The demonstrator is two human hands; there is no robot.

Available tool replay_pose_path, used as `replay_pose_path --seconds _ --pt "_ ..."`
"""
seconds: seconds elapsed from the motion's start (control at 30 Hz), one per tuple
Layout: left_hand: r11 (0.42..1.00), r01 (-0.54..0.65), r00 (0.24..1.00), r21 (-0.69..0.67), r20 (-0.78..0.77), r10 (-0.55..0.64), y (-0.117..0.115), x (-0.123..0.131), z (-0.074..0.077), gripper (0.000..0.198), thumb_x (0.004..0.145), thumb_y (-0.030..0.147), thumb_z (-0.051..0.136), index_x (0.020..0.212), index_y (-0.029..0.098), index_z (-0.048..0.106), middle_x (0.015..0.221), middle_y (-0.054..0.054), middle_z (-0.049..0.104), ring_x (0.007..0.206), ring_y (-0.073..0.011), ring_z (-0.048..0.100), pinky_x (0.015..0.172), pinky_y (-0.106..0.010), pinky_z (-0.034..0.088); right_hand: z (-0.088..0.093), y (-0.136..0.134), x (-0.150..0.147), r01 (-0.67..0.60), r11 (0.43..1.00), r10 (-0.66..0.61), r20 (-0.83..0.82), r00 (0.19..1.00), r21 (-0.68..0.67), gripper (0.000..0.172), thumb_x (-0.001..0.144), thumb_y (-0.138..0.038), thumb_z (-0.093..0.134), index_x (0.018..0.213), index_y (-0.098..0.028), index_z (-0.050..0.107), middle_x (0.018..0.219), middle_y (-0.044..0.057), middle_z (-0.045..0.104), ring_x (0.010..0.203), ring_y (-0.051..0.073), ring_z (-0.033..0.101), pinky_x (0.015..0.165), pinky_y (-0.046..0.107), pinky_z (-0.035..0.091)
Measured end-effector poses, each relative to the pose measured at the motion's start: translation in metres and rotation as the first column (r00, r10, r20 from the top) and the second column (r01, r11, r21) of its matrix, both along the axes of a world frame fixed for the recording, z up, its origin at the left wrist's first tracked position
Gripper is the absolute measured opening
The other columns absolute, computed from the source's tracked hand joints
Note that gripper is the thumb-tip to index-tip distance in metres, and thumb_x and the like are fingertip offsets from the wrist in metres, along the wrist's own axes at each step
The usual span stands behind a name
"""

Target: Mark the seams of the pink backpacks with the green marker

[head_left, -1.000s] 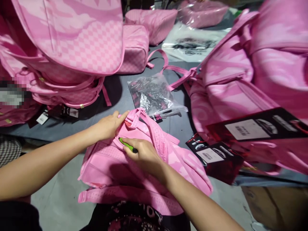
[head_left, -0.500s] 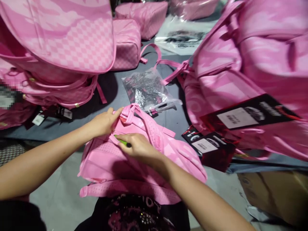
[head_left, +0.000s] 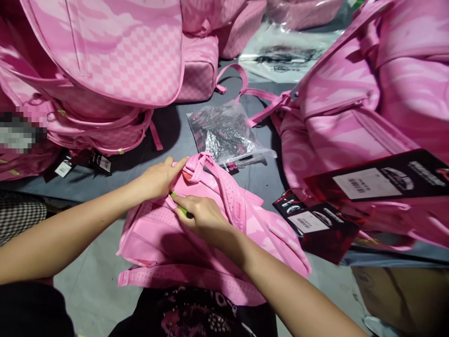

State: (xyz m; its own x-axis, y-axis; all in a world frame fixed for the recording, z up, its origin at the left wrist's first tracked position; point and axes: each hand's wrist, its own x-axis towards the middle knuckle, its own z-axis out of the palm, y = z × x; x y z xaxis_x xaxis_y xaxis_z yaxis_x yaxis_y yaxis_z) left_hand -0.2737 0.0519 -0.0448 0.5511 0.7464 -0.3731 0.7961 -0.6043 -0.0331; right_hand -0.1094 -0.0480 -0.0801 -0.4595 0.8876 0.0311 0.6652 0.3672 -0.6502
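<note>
A pink backpack (head_left: pixel 154 238) lies tilted against the table's front edge and my lap, its dotted straps facing up. My left hand (head_left: pixel 163 177) is closed on the bag's top edge, beside the knotted-looking strap end. Just below it, my right hand (head_left: pixel 201 213) grips a small green tool (head_left: pixel 182 207) with a black end. The tool's tip meets the pink fabric close to my left fingers; what it touches there is hidden. A dotted shoulder strap (head_left: pixel 228 196) runs past my right hand.
Pink backpacks are stacked at left (head_left: pixel 147 65) and right (head_left: pixel 336 126), with black hang tags (head_left: pixel 379 182) on the right ones. A clear plastic bag (head_left: pixel 228 131) with dark contents rests on the grey table (head_left: pixel 168 126). A cardboard box (head_left: pixel 400 295) stands below at right.
The whole view has shifted, so things appear slightly farther right. Both hands keep their places on the backpack, with the green tool still in my right hand.
</note>
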Motion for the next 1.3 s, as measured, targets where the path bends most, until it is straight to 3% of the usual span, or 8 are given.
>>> replay_pose_path --seconds 0.23,0.5,0.57,0.67,0.8,0.93,1.1,1.3 --pt "0.999 -0.015 1.0 -0.046 -0.021 0.014 0.003 0.002 0.005 0.095 0.084 0.023 0.06 0.16 0.025 0.003 0.134 -0.016 0.048 0.112 -0.0292 0.064 0.087 -0.033 0.051 -0.002 -0.001 0.0 -0.04 0.997 0.032 0.12 0.992 0.063 0.027 0.101 -0.027 0.05 0.12 -0.017 0.067 0.095 0.007 0.075 0.08 0.018 0.067 0.067 0.028 0.041" --pt "0.992 -0.095 0.988 -0.083 -0.13 0.084 -0.001 0.02 0.015 0.133 0.069 0.043 0.084 0.16 0.024 -0.01 0.142 -0.021 0.042 0.117 -0.0371 0.062 0.089 -0.038 0.052 -0.012 -0.008 0.016 0.032 0.995 -0.05 0.189 0.981 0.097 0.042 0.099 -0.028 0.05 0.139 -0.018 0.06 0.1 0.009 0.076 0.083 0.021 0.071 0.066 0.029 0.047" --pt "0.991 -0.129 0.978 -0.041 -0.171 0.121 -0.005 0.025 0.015 0.131 0.07 0.042 0.083 0.16 0.023 -0.009 0.14 -0.021 0.043 0.116 -0.0376 0.063 0.088 -0.039 0.053 -0.014 -0.008 0.018 0.033 0.996 -0.046 0.16 0.986 0.081 0.042 0.099 -0.028 0.051 0.139 -0.019 0.06 0.102 0.008 0.076 0.085 0.021 0.071 0.068 0.029 0.049" --pt "0.986 -0.165 0.959 0.027 -0.228 0.167 -0.008 0.029 0.014 0.115 0.077 0.027 0.075 0.161 0.021 -0.004 0.137 -0.022 0.044 0.116 -0.036 0.062 0.088 -0.038 0.054 -0.015 -0.007 0.021 0.032 0.999 -0.035 0.07 0.997 0.037 0.041 0.097 -0.027 0.051 0.135 -0.021 0.063 0.108 0.007 0.076 0.091 0.02 0.072 0.075 0.028 0.052" --pt "0.992 -0.1 0.981 -0.076 -0.175 0.086 -0.002 0.024 0.014 0.114 0.073 0.027 0.076 0.16 0.019 0.002 0.134 -0.019 0.044 0.114 -0.0343 0.063 0.089 -0.037 0.054 -0.01 -0.003 0.019 -0.002 0.999 0.001 -0.034 0.999 -0.037 0.037 0.096 -0.026 0.052 0.13 -0.024 0.066 0.108 0.005 0.076 0.092 0.019 0.071 0.079 0.027 0.05" --pt "0.991 -0.082 0.986 -0.107 -0.151 0.065 0.003 0.02 0.015 0.107 0.073 0.028 0.074 0.157 0.019 0.008 0.13 -0.017 0.047 0.11 -0.0329 0.065 0.087 -0.036 0.054 0.001 0.001 0.008 -0.042 0.997 0.043 0.015 0.999 -0.065 0.032 0.097 -0.023 0.054 0.126 -0.021 0.067 0.104 0.006 0.076 0.088 0.018 0.069 0.075 0.027 0.044" --pt "0.993 -0.082 0.983 -0.086 -0.169 0.067 0.001 0.021 0.014 0.096 0.078 0.021 0.067 0.157 0.016 0.012 0.129 -0.019 0.048 0.105 -0.0332 0.067 0.086 -0.037 0.054 0.013 -0.001 0.001 0.005 0.995 0.003 0.076 0.997 -0.099 0.024 0.1 -0.024 0.051 0.114 -0.018 0.069 0.097 0.007 0.075 0.079 0.016 0.066 0.069 0.028 0.036" --pt "0.996 -0.063 0.983 -0.062 -0.177 0.051 0.0 0.019 0.013 0.095 0.078 0.021 0.066 0.156 0.015 0.013 0.126 -0.018 0.049 0.102 -0.0338 0.068 0.084 -0.038 0.054 0.01 -0.001 -0.004 0.035 0.994 -0.031 0.04 0.999 -0.107 0.021 0.099 -0.024 0.052 0.106 -0.018 0.07 0.096 0.006 0.075 0.08 0.016 0.065 0.07 0.028 0.035"
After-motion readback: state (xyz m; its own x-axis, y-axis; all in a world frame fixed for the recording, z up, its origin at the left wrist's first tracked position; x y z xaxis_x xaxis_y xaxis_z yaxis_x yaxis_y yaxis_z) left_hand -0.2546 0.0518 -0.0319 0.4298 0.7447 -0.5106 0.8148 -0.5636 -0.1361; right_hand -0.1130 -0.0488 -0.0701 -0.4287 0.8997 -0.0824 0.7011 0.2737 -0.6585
